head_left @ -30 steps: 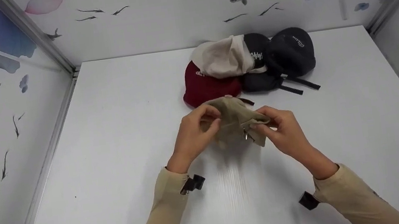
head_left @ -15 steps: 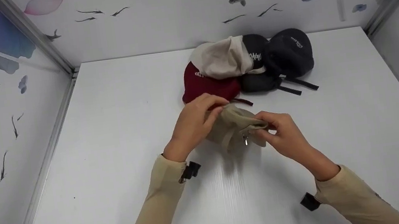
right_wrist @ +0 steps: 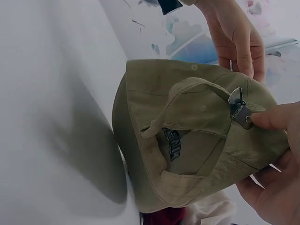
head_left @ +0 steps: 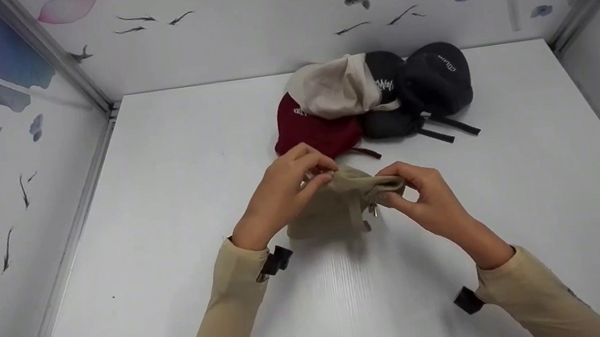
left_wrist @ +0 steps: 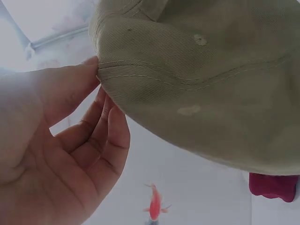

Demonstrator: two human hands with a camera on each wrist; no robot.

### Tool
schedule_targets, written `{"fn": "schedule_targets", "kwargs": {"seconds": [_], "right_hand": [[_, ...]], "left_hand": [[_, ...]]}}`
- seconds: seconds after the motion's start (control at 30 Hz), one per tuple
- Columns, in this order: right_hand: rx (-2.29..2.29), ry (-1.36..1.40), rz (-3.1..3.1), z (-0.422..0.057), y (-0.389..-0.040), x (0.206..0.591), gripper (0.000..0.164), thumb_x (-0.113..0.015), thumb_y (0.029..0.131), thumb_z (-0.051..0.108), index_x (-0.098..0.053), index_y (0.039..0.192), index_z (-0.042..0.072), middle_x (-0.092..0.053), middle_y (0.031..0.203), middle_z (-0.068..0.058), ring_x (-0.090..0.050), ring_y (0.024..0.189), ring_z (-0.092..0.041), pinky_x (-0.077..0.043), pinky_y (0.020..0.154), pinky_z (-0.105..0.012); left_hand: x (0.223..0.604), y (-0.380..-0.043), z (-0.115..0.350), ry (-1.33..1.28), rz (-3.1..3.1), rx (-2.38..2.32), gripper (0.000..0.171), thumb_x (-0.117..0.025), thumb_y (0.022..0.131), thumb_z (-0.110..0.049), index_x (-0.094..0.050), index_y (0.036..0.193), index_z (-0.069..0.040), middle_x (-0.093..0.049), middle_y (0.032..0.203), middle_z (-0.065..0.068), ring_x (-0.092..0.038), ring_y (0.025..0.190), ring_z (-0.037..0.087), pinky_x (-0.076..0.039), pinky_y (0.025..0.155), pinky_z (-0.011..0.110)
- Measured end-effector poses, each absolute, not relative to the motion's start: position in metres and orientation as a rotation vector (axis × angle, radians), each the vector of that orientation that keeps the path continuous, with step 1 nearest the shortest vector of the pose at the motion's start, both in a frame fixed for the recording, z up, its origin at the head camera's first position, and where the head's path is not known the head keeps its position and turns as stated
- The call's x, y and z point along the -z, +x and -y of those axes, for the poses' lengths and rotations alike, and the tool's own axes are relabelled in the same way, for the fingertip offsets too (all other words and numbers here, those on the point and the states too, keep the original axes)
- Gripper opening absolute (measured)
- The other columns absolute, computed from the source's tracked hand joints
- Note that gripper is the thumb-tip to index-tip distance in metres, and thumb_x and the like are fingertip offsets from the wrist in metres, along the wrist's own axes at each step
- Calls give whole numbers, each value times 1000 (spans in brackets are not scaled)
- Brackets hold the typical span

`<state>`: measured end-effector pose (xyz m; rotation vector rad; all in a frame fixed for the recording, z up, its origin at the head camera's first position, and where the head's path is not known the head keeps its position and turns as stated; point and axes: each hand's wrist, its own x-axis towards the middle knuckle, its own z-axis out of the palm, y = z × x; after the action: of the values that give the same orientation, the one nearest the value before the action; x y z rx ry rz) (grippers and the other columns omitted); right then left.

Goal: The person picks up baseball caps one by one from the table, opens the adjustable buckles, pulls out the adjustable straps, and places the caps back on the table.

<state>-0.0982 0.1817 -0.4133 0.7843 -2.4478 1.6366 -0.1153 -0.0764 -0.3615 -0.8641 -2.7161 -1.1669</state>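
Observation:
A khaki baseball cap (head_left: 320, 215) is held up between both hands above the white table. My left hand (head_left: 283, 197) pinches the cap's fabric between thumb and fingers; in the left wrist view, the thumb lies at a stitched seam of the khaki cap (left_wrist: 201, 98). On the other side, my right hand (head_left: 425, 192) grips folded fabric of the cap. The right wrist view shows its thumb near a metal buckle (right_wrist: 240, 112) on the back strap (right_wrist: 187, 86). Through the back opening a dark label (right_wrist: 173, 144) is visible.
Behind the held cap lie several caps close together: a dark red one (head_left: 315, 131), a cream and black one (head_left: 333, 88), a dark navy one (head_left: 436, 81) and a black piece with straps (head_left: 392, 123). Printed wall panels (head_left: 259, 34) enclose the table (head_left: 161, 169).
My left hand first went up and over the cap's edge, then shifted slightly left. The cap has turned, its lower part now spreading leftward beneath that hand. The right hand has barely moved.

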Motion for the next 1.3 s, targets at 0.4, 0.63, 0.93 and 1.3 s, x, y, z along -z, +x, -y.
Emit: {"fn": "schedule_targets", "kwargs": {"seconds": [0.4, 0.63, 0.93, 1.3], "right_hand": [[-1644, 862, 2376, -186, -101, 417, 42, -59, 86, -17, -64, 121, 6, -69, 116, -8, -66, 111, -13, -50, 101, -24], [-1635, 851, 2395, -190, -101, 417, 38, -58, 88, -15, -63, 121, 3, -69, 116, -9, -65, 112, -13, -50, 102, -24], [-1635, 838, 2407, -193, -102, 416, 33, -62, 90, -11, -66, 119, 4, -70, 115, -12, -66, 110, -11, -51, 99, -22], [-1598, 850, 2451, -193, -114, 410, 30, -64, 91, -8, -67, 119, 4, -70, 117, -7, -67, 109, -16, -53, 97, -25]], "left_hand": [[352, -108, 96, -736, 2691, 1011, 13, -66, 96, -18, -70, 106, -11, -64, 104, 4, -65, 94, 16, -55, 79, 30], [347, -107, 114, -628, 2718, 963, 14, -67, 95, -16, -71, 107, -10, -65, 104, 5, -65, 93, 16, -55, 78, 30], [339, -112, 139, -470, 2738, 948, 15, -67, 95, -16, -72, 108, -10, -64, 106, 6, -65, 95, 18, -55, 79, 32], [331, -132, 155, -305, 2815, 840, 18, -66, 96, -16, -69, 111, -7, -62, 112, 10, -63, 101, 24, -54, 86, 37]]}}
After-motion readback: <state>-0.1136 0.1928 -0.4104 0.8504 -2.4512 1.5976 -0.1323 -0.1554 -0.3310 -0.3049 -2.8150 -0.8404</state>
